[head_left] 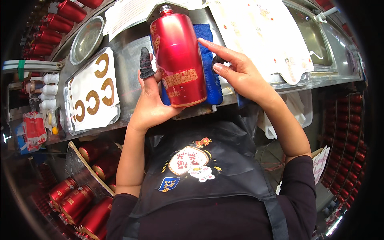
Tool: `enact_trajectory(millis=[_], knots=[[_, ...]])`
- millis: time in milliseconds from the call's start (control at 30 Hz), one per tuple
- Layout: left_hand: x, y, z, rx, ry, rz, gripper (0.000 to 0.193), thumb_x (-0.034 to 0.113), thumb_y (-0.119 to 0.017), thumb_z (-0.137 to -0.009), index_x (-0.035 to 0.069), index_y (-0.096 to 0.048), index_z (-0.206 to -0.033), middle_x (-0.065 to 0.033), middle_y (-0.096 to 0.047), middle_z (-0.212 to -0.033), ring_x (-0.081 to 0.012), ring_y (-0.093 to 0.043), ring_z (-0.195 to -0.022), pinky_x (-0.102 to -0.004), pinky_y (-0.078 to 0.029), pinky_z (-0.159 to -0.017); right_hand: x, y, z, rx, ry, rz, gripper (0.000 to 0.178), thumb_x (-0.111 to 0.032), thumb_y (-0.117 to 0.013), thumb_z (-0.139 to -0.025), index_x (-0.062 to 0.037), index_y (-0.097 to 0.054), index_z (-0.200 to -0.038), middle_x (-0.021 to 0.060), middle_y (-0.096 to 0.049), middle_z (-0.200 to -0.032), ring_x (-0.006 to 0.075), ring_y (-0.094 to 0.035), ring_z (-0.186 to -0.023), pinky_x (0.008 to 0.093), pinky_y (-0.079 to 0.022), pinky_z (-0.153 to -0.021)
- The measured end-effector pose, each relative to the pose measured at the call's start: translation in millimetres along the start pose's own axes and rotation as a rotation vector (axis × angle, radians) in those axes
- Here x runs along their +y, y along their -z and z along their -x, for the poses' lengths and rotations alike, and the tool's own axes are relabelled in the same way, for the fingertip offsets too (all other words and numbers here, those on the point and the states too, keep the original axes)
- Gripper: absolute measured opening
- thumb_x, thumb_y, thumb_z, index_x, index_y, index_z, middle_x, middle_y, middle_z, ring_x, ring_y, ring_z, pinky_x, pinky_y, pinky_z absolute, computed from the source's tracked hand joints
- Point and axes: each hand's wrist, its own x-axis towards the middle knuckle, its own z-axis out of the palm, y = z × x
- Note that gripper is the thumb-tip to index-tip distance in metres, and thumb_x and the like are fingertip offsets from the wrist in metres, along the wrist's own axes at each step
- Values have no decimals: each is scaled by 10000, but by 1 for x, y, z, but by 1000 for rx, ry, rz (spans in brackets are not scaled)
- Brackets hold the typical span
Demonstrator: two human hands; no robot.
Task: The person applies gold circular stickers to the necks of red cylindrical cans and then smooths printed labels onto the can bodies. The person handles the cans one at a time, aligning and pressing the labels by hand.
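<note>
A shiny red bottle [182, 52] with gold lettering and a dark neck lies over a blue cloth [214, 90], its neck pointing away from me. My left hand [150, 98] grips it from the left and below, near its base; a black wrap [146, 64] covers one finger, and other fingers are hidden behind the bottle. At the bottle's right side, my right hand [238, 70] has its fingers apart. Its index fingertip is at the bottle's edge, though I cannot tell whether it touches. Something black also covers one right finger.
Left on the metal bench stand a tray [116, 116] with gold C-shaped labels on white sheets and a round metal bowl [87, 40]. Printed sheets [256, 36] cover the right side beside a sink [310, 36]. Several red bottles [76, 204] stand low left; a white bin [306, 108] sits under the bench.
</note>
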Motion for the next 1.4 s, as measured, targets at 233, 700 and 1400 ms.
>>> enact_trajectory(millis=[233, 700, 1400], knots=[[2, 2, -1, -40, 90, 163, 1040, 181, -918, -697, 67, -217, -1457, -153, -558, -1305, -272, -593, -1208, -390, -496, -1001, 8, -8, 21, -59, -134, -103, 521, 82, -479, -960, -68, -549, -1455, 109, -639, -1331, 178, -563, -1256, 293, -416, -1060], [-9, 12, 1, -55, 40, 233, 1049, 138, -937, -634, 46, -263, -1433, -133, -546, -1334, -238, -577, -1225, -390, -483, -1034, 9, -16, 21, -49, -100, -151, 495, 30, -504, -948, -107, -606, -1412, 63, -687, -978, 104, -604, -831, 272, -512, -774], [-5, 0, 0, 9, 12, 244, 1297, 248, -973, -629, 11, -96, -1554, -190, -602, -1334, -283, -609, -1245, -405, -459, -1076, -11, -32, 38, 33, -114, 140, 784, -272, -867, -806, -87, -522, -1485, -6, -477, -861, 61, -376, -641, 241, -340, -558]])
